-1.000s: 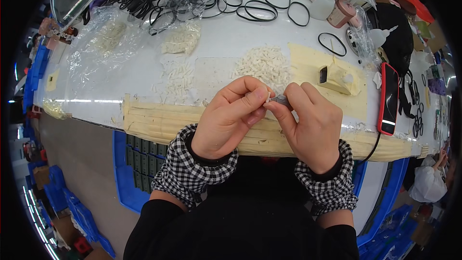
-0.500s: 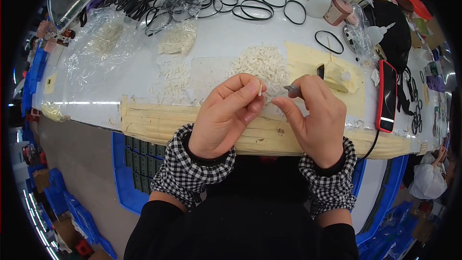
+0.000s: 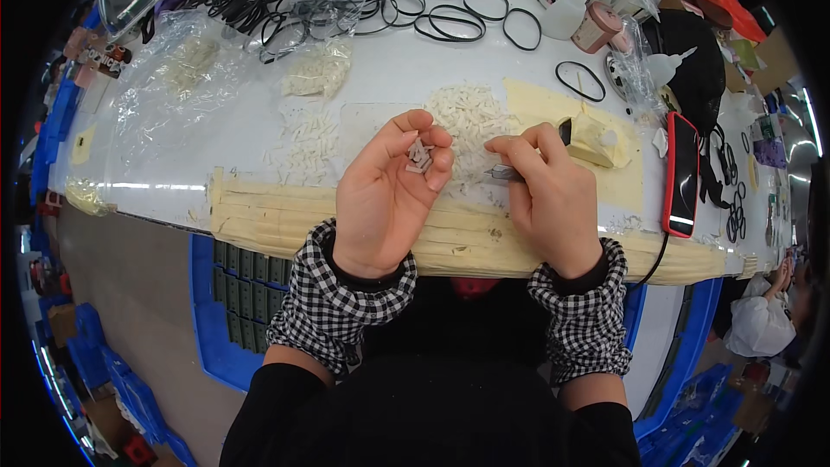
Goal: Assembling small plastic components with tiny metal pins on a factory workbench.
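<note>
My left hand (image 3: 376, 199) is turned palm up, its fingers curled around several small whitish strips (image 3: 419, 157) lying in the cupped palm. In my right hand (image 3: 558, 199) is a small grey pointed tool (image 3: 501, 174), perhaps a blade; my fingers cover most of it, so its exact kind cannot be made out. Its tip points left, toward the cupped hand. Just beyond and between the hands spreads a pile of small white strips (image 3: 469, 112). A thinner scatter of white strips (image 3: 309, 140) lies farther left.
A plastic bag of white pieces (image 3: 318, 71) and a crumpled clear bag (image 3: 177, 86) lie back left. Black rubber loops (image 3: 451, 24) cover the table's far side. At right are a yellow taped block (image 3: 596, 140) and a red-cased phone (image 3: 681, 177). Yellow tape covers the front edge (image 3: 277, 209).
My left hand has opened from a pinch on one white strip into a cup, showing several strips in the palm. My right hand has shifted slightly left, its tool tip lower.
</note>
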